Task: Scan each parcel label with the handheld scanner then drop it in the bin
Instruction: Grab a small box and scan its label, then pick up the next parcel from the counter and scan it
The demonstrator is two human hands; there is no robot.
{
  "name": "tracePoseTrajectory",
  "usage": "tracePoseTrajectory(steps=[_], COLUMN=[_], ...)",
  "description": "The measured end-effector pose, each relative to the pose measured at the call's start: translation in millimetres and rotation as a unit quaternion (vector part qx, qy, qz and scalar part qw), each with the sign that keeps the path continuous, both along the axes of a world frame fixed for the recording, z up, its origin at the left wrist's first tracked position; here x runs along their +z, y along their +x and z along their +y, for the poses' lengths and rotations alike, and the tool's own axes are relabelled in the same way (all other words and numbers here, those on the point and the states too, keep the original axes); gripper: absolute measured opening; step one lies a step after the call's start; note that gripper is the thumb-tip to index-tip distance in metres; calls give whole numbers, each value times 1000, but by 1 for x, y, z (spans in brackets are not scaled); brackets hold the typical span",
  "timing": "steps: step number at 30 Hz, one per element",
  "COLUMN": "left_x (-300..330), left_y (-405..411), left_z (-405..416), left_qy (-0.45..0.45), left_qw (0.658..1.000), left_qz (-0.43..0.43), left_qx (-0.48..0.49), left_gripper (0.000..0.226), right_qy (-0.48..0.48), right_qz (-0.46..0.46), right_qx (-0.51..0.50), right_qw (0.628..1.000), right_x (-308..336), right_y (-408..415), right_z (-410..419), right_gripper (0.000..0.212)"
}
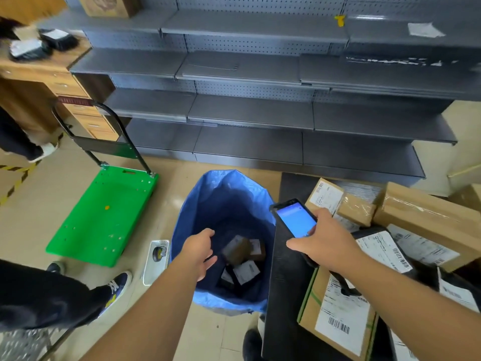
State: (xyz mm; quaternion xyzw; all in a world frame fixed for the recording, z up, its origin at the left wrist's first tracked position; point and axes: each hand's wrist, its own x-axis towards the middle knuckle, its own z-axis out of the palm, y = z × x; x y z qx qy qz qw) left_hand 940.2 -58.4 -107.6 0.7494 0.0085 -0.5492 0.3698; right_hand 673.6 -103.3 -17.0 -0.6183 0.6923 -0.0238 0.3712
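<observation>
Parcels [243, 259] are lying at the bottom of the blue bin [205, 201]. Left hand [199, 252] is hanging over it, fingers loosely curled, empty. Right hand [321, 242] is gripping the scanner [294, 217] above the worktop [286, 282]. Judgement: reaching for the nearest labelled box [338, 311], keeping barcode upward.

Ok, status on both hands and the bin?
Left hand open, empty, over the blue bin. Right hand holds the scanner. Scanned parcels in bin. Nothing blocking.

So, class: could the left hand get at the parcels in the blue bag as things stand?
Probably yes: the left hand is open over the bag's wide mouth, with nothing covering the parcels below.
</observation>
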Motion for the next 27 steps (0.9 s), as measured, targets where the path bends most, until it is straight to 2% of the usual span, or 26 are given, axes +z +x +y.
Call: tracePoseTrajectory(steps=[13,19,27], left_x=[40,61,87], left_y=[-24,-68,-156], left_z=[-11,-27,-41], left_qy=[-84,-122,-150], left_qw=[988,967,935], left_qz=[-22,-47,-73], left_qx=[-124,-219,-312], left_gripper=[21,7,13], right_qy=[-34,-33,-68], right_qz=[36,31,15], right_qx=[-1,-47,-110], right_qw=[999,998,991], right_x=[7,9,26], right_y=[-10,-41,-116], right_z=[7,17,41], right_gripper=[73,78,76])
